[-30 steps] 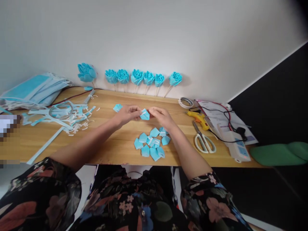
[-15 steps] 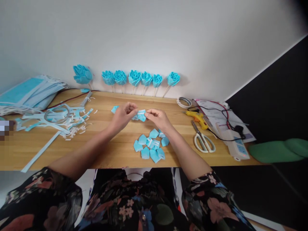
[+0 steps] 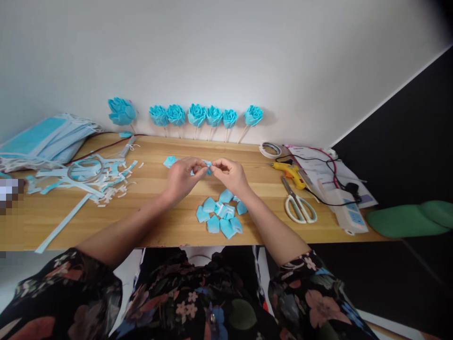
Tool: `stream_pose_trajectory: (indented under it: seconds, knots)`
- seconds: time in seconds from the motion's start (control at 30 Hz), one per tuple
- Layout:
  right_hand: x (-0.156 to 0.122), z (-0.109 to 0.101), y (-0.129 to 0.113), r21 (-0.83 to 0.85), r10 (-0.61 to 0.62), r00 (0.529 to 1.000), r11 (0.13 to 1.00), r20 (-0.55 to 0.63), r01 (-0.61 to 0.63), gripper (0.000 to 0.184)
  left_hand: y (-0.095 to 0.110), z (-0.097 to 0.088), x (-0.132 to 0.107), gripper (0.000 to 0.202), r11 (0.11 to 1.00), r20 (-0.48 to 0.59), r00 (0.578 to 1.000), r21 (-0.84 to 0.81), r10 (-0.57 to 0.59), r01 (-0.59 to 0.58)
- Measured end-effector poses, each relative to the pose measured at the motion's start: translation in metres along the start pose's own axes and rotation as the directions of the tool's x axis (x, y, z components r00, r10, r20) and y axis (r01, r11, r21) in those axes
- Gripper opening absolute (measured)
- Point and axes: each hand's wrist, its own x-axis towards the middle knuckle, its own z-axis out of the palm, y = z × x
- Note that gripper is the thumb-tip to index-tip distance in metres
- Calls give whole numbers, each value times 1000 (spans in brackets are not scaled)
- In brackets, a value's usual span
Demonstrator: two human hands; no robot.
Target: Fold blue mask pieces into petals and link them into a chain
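Between the fingertips of my left hand (image 3: 181,180) and my right hand (image 3: 231,175) is a small light-blue fabric petal (image 3: 209,171), mostly covered by the fingers. Both hands are closed in a pinch on it, close together above the wooden table. Just beyond my left hand lies a blue piece (image 3: 170,161). Nearer the front edge, below my right hand, several cut blue petals (image 3: 213,224) form a loose pile, and some in the middle show white strips. My right forearm hides part of that pile.
Several blue fabric flowers (image 3: 197,115) on sticks lean against the wall. At left are stacked face masks (image 3: 38,137), cut scraps and a tape roll (image 3: 85,178). A white tape roll (image 3: 271,150), yellow glue gun (image 3: 288,173), scissors (image 3: 300,208), power strip (image 3: 348,212) and green object (image 3: 399,222) are at right.
My hands have drawn closer together over the petal, and its white strip, plain before, is now covered by my fingers. My left hand has shifted slightly right and down.
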Motion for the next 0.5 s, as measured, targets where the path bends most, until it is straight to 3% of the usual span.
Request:
stream_pose_trajectory:
  seconds: [0.5]
  knots:
    - [-3, 2, 3, -231, -193, 981, 955, -9, 186, 15, 2, 0, 0, 18, 995, 19, 995, -8, -101, 102]
